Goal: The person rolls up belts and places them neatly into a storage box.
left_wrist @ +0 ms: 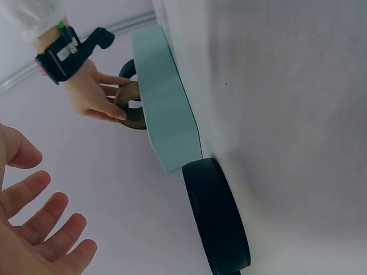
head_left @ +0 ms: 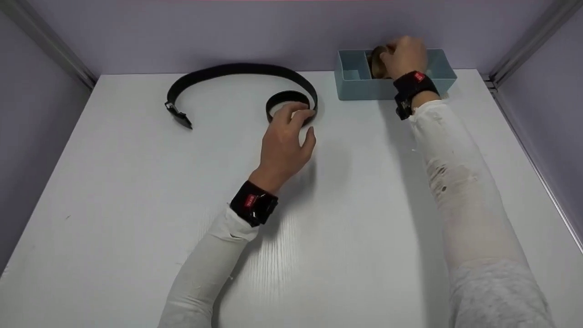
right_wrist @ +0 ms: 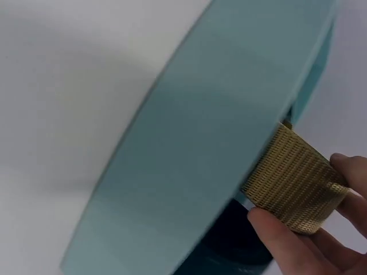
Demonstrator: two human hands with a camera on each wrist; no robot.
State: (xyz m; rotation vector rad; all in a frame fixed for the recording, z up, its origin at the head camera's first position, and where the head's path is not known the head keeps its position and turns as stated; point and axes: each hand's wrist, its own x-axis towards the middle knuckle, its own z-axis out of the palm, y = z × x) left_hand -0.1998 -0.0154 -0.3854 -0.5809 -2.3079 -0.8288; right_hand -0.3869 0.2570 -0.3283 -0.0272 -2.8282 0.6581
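Note:
In the head view a black belt (head_left: pixel 246 69) stands on its edge in a wide curve. Its buckle (head_left: pixel 171 108) is at the left end, and the other end is coiled. My left hand (head_left: pixel 284 143) hovers by that coil with loosely spread fingers; the left wrist view shows it apart from the belt coil (left_wrist: pixel 215 215). My right hand (head_left: pixel 406 57) pinches a rolled tan woven strap (right_wrist: pixel 295 183) between thumb and fingers. That roll sits partly inside a blue-grey divided box (head_left: pixel 366 90), sticking up above its front wall.
A dark roll (right_wrist: pixel 232 243) lies in the box beside the tan strap. Purplish panels (head_left: pixel 205 32) enclose the white table (head_left: pixel 136 205) at the back and sides. The box stands near the back edge, right of the belt.

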